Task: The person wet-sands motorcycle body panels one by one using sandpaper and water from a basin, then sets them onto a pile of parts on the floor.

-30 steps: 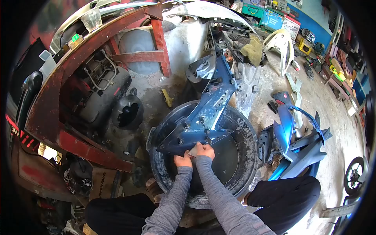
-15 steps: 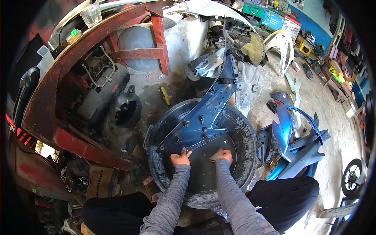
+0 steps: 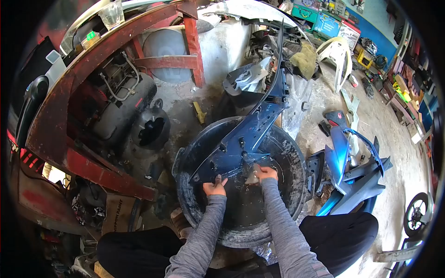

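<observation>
A dark blue plastic panel (image 3: 232, 146) lies tilted across a round black tub (image 3: 290, 194) that holds dark water. At the panel's lower left edge is my left hand (image 3: 214, 186), its thumb up against the edge; what the fingers hold underneath is hidden. My right hand (image 3: 267, 173) is closed on a small pale sheet (image 3: 252, 177), just below the panel's lower right part and over the water.
Blue and black fairing parts (image 3: 354, 176) lie on the floor to the right. A red frame (image 3: 106, 178) and a black compressor tank (image 3: 127, 109) stand at the left. Beyond the tub are a grey part (image 3: 250, 76) and a yellow tool (image 3: 199, 112).
My hands were together at the panel's lower edge, then moved apart. The right hand went right with the pale sheet, then slightly up. The panel has tilted more onto its edge.
</observation>
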Tool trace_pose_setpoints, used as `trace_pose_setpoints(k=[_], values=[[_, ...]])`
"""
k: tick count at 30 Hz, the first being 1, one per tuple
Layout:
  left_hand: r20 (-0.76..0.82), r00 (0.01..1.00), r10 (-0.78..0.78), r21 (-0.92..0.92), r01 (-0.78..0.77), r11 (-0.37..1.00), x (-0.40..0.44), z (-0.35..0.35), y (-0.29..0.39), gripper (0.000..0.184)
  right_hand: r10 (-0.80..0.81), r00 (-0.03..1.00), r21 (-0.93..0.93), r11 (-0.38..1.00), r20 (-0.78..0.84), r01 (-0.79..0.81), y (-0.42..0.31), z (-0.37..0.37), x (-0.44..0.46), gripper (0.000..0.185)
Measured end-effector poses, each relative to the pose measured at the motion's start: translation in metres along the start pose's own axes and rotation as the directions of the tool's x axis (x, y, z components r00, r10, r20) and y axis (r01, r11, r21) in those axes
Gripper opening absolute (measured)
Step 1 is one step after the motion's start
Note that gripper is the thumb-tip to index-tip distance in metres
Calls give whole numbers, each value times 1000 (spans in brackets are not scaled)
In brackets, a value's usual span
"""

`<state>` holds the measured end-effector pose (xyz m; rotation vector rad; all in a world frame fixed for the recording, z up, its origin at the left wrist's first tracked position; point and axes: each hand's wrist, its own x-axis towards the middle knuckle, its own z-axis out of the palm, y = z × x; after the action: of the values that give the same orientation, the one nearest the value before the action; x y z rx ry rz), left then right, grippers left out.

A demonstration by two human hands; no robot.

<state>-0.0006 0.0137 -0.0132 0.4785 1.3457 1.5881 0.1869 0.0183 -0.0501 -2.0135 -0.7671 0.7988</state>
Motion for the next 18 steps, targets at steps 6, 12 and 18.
trace_pose_setpoints(k=[6,12,18], values=[[71,996,-50,11,49,999,4,-4,-3,27,179,967,-317,920,-180,-229,24,-32,-28,29],[57,993,-99,24,98,995,0,-4,2,21,47,964,77,995,261,-69,41,1,-10,35],[146,988,-40,-17,43,999,-2,-6,7,28,-262,965,55,964,33,260,-54,25,-88,27]])
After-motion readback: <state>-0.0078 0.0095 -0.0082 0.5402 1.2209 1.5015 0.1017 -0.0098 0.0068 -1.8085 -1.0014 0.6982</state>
